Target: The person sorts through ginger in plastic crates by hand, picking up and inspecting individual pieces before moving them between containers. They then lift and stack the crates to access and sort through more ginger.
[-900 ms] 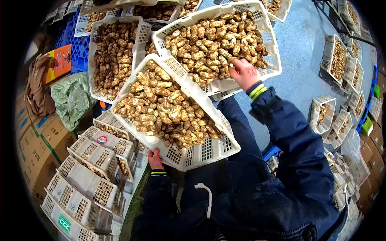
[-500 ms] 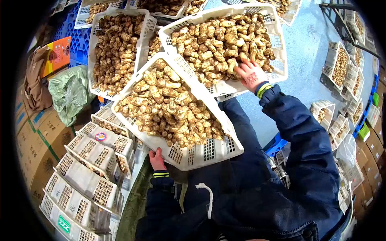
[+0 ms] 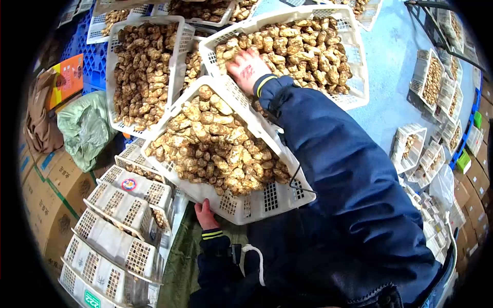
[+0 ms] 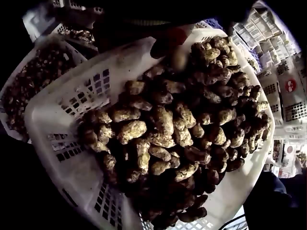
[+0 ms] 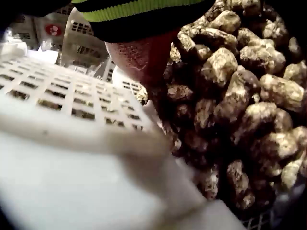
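A white plastic crate [image 3: 238, 208] full of stubby, brown-and-cream, mushroom-like pieces [image 3: 215, 138] tilts in front of me. My left hand [image 3: 207, 216] grips its near lower edge; the left wrist view shows the crate's slotted wall [image 4: 76, 124] and the heap. Beyond it stands a far crate [image 3: 359, 77], also heaped with such pieces. My right hand [image 3: 247, 71] is down at that crate's left end, fingers on the pieces. In the right wrist view the hand [image 5: 139, 57] passes beside a white slotted rim [image 5: 62, 100], its fingertips hidden; I cannot tell whether they hold a piece.
Another filled crate [image 3: 176, 61] stands to the left. Stacked white crates [image 3: 115, 241] rise at the lower left, beside cardboard boxes [image 3: 56, 190] and a green plastic bag [image 3: 86, 131]. More crates [image 3: 426, 77] stand on the blue floor at right. A thin black wire [image 3: 295, 182] sticks out from the near crate.
My right hand has moved left across the far crate, from its front right side to its left end. The left hand stays at the near crate's edge. A black wire now shows there.
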{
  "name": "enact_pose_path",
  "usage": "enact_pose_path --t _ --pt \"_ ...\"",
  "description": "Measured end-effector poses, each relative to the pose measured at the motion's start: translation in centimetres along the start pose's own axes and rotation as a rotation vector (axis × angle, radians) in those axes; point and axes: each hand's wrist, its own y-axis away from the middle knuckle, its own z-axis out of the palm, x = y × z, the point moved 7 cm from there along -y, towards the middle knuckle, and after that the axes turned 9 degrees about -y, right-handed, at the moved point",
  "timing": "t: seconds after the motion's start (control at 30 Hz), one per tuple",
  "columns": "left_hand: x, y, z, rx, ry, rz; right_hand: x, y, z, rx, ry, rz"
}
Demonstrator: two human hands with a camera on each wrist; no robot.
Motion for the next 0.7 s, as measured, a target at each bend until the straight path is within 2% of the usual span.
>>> enact_pose_path --t 0.03,0.13,0.2,0.27,0.33,0.37,0.4,0.47,0.5,0.53,0.63,0.67,0.7 --pt "1.1 1.0 0.3 0.008 0.007 -0.020 -0.9 1.7 -0.4 -0.001 -0.061 -0.065" --pt "0.9 0.5 0.4 -0.011 0.014 -0.019 -1.0 7.4 -1.2 -0.231 0.128 -0.346" --pt "0.6 0.5 0.1 0.001 -0.005 -0.052 0.3 11.4 -1.3 -0.246 0.016 -0.395" --pt "0.2 0.0 -0.1 0.011 -0.029 0.000 1.0 14.3 -3.2 -0.354 0.029 -0.357" --pt "1.0 0.9 0.4 0.012 0.015 -0.041 3.0 16.9 -4.4 -0.426 0.038 -0.220" --pt "0.3 0.4 0.2 -0.006 0.037 -0.061 4.6 18.3 -4.3 -0.566 -0.021 -0.068" --pt "0.7 0.2 0.6 -0.007 0.045 -0.058 5.8 18.9 -4.2 -0.635 -0.042 -0.048" --pt "1.3 1.0 0.8 -0.023 0.089 -0.052 6.4 15.9 -7.3 -0.380 -0.062 0.125" --pt "1.0 0.9 0.7 -0.008 0.088 -0.036 6.1 13.5 -8.4 -0.197 -0.031 0.047" --pt "1.4 1.0 1.2 -0.006 0.094 -0.029 6.0 11.4 -9.0 -0.069 -0.103 0.080" --pt "1.8 1.5 0.6 0.038 0.103 -0.041 6.2 5.9 -5.5 -0.094 0.220 0.054" --pt "1.3 1.1 0.5 0.007 0.070 -0.033 7.0 5.0 -3.6 -0.065 0.220 0.046" --pt "1.3 1.2 0.5 -0.024 0.036 -0.029 7.0 4.3 -3.8 -0.116 0.223 0.096"
